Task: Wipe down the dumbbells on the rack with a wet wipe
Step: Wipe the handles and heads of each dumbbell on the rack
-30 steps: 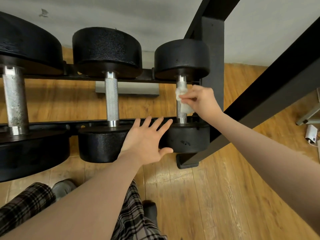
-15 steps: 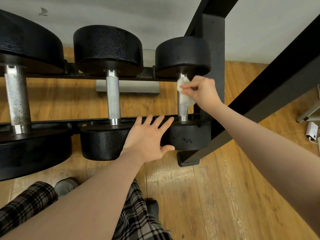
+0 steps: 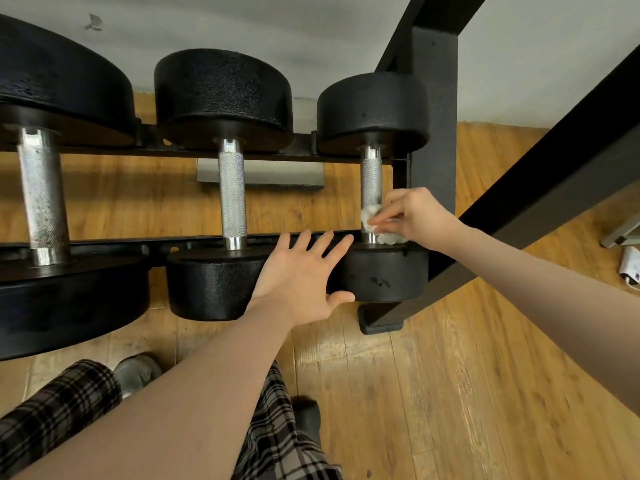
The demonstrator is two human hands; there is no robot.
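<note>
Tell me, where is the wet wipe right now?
The wet wipe is pinched in the right hand against the near end of the rightmost dumbbell's handle, right of the spread left hand.

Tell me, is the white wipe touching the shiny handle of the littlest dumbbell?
Touching. The head view shows the wet wipe, pinched in the right hand, bunched against the lower end of the smallest dumbbell's handle, no gap showing.

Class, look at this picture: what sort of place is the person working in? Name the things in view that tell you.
Probably a gym or home workout room. Black dumbbells with knurled metal handles sit in a row on a black steel rack, over a wooden plank floor.
</note>
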